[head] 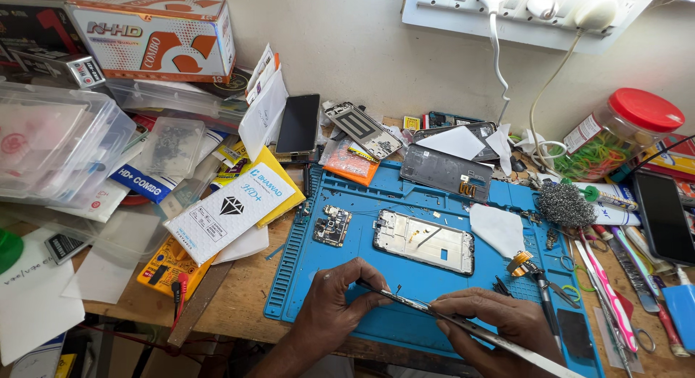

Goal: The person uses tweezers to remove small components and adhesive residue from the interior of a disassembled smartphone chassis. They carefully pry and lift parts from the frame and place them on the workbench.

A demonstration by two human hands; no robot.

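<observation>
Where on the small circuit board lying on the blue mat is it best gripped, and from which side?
Pinch the circuit board by its two long outer edges from above: it lies flat on the blue mat, apart from the phone frame, its face crowded with parts.

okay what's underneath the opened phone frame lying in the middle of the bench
The phone frame lies flat on the blue work mat, which rests on the wooden bench. The mat's surface directly beneath the frame is covered, so anything there cannot be seen.

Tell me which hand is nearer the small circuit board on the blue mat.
Left. The left hand lies just below the circuit board, while the right hand is farther off, toward the mat's lower right; both grip a thin phone panel.
</observation>
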